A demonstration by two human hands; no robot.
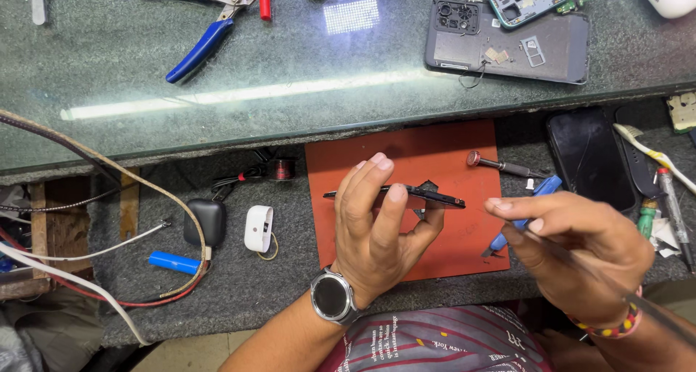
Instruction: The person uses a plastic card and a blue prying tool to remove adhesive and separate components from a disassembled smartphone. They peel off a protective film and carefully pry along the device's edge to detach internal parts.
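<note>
My left hand (377, 230) holds a thin dark phone part (435, 198) edge-on above a red work mat (428, 154), fingers on its near side and thumb under it. A round watch sits on that wrist. My right hand (573, 245) is just right of the part, apart from it, and pinches a slim dark tool (616, 288) that runs back toward my wrist. A beaded band circles the right wrist.
Blue-handled pliers (199, 46) lie on the glass shelf (145, 104), with an opened phone back (507, 42) and a circuit board. A black phone (591, 158), screwdriver (504, 167), blue tool (540, 191), earbud cases, a blue cell (174, 262) and cables lie below.
</note>
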